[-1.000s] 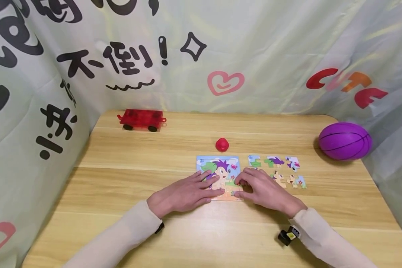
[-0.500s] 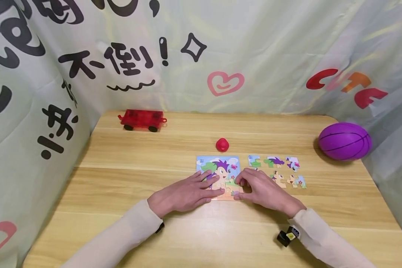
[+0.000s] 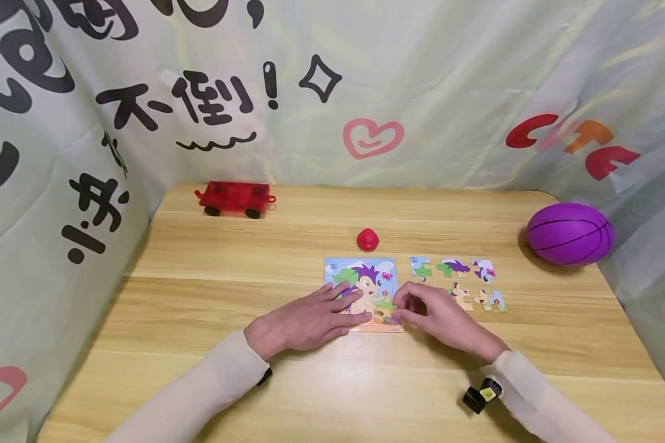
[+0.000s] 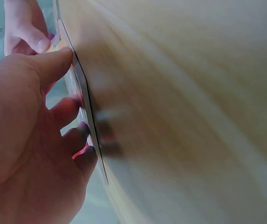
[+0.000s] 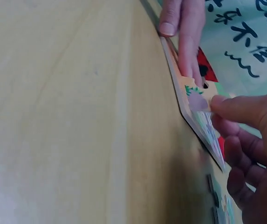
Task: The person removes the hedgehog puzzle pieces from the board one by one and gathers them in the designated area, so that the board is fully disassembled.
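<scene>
My left hand (image 3: 310,317) rests with fingers spread across the jigsaw puzzle board (image 3: 332,264), covering its lower left part. The board shows a purple-haired cartoon hedgehog with a green leaf. My right hand (image 3: 440,314) is at the board's lower right corner. In the right wrist view its thumb and fingers pinch a puzzle piece (image 5: 198,99) with a purple shape and green tufts. The piece stands tilted up over the board's corner. In the left wrist view the left fingers (image 4: 61,63) lie along the board's edge.
Several loose puzzle pieces (image 3: 455,267) lie in two rows right of the board, partly behind the right hand. A small red object (image 3: 367,239) sits beyond the board. A red toy wagon (image 3: 235,197) stands at the back left, a purple ball (image 3: 571,234) at the right edge.
My right hand has tilted the corner piece up out of the board, and its wrist has shifted slightly to the right. The left hand has stayed in place.
</scene>
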A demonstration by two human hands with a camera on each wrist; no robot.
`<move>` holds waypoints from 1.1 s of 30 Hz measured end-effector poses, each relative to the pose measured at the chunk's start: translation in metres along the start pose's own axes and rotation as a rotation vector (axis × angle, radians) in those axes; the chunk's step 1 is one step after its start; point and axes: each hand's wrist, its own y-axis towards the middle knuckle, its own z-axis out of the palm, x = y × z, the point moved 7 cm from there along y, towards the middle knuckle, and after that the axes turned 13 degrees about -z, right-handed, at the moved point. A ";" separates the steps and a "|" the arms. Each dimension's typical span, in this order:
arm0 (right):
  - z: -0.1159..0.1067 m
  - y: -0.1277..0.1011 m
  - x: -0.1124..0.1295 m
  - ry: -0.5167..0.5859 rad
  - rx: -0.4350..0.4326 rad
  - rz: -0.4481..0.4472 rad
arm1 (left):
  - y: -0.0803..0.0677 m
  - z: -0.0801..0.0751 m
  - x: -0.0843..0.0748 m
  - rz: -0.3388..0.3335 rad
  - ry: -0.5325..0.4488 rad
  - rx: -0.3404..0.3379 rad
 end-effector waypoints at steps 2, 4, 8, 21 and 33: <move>-0.005 -0.003 -0.002 0.019 -0.013 0.004 | 0.000 0.000 0.000 -0.002 0.003 0.001; -0.010 -0.006 -0.004 0.035 -0.025 0.012 | 0.000 0.000 0.000 -0.002 0.005 0.002; -0.023 -0.017 -0.009 0.073 -0.043 0.030 | -0.001 0.000 0.000 -0.001 0.006 0.000; -0.076 -0.067 -0.021 0.090 -0.131 0.017 | -0.002 -0.001 0.001 0.004 0.000 -0.010; -0.110 -0.121 -0.045 0.081 -0.120 0.081 | -0.002 -0.001 0.000 0.006 -0.008 -0.009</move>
